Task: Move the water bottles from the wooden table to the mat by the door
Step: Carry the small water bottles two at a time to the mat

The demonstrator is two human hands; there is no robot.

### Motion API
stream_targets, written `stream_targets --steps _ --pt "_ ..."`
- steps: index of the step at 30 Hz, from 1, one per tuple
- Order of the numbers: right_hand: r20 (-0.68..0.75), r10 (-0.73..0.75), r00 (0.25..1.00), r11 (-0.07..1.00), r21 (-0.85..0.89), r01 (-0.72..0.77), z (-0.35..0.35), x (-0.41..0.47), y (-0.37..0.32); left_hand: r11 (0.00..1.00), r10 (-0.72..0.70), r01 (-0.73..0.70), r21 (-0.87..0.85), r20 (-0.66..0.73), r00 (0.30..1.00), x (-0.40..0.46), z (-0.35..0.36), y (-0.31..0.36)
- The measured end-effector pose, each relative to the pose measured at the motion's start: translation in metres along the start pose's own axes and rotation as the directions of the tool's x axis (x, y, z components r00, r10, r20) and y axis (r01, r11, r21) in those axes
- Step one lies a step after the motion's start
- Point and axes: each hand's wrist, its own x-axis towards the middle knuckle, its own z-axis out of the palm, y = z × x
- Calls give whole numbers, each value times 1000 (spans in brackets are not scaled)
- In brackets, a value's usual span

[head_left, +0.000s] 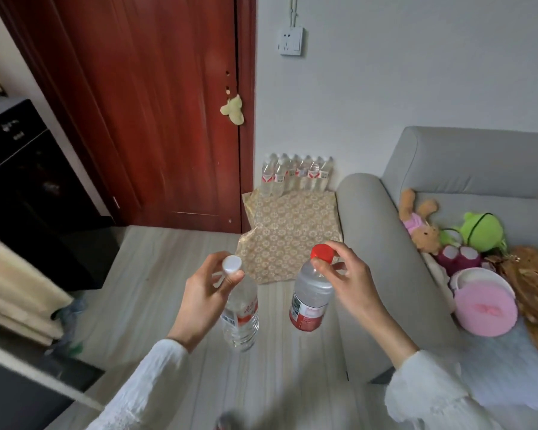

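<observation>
My left hand (204,293) pinches the neck of a clear water bottle with a white cap (241,318), which hangs upright above the floor. My right hand (343,274) pinches the neck of a second clear bottle with a red cap and red label (311,294), also hanging in the air. Ahead lies a beige patterned mat (289,234) on the floor between the red wooden door (156,113) and the sofa arm. Several water bottles (295,175) stand in a row at the mat's far edge, against the wall. The wooden table is out of view.
A grey sofa (448,187) fills the right side, with soft toys (454,237) and a pink round box (485,305) on its seat. A black cabinet (28,181) stands at the left. A wall socket (291,40) sits above the bottles.
</observation>
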Motion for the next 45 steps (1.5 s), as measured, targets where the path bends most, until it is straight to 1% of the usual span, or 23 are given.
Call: stream_targets --steps 6,9,14,19,26,28,30,33,37,40,45 --pt "2 13 1000 997 -79 -12 34 131 28 1000 -7 8 -4 63 998 143 2 -34" --pt "-4 43 999 994 -100 -43 50 197 30 1000 -8 10 -18 91 996 216 -4 -41" --pt "-71 90 993 990 -102 -97 61 293 34 1000 -7 8 -7 161 987 333 -4 -44" --pt "-121 117 986 984 -124 -131 60 371 60 1000 -10 9 12 158 987 419 17 -57" --pt "-49 186 981 963 -188 -192 35 480 139 991 -116 103 80 182 976 519 91 -87" --pt "-18 174 985 950 -258 -173 26 515 164 986 -143 127 105 167 976 548 118 -93" --pt "27 156 987 917 -375 -135 16 549 186 978 -171 150 145 143 975 579 148 -98" --pt "80 194 978 866 -481 -132 4 596 216 952 -233 201 230 119 965 622 191 -109" --pt "134 270 954 849 -500 -170 -3 647 253 908 -285 226 352 127 950 667 234 -130" --pt "198 311 930 849 -497 -178 3 679 278 863 -335 231 450 168 927 698 262 -150" --pt "217 367 904 804 -563 -191 24 721 335 811 -409 235 536 231 883 738 305 -187"
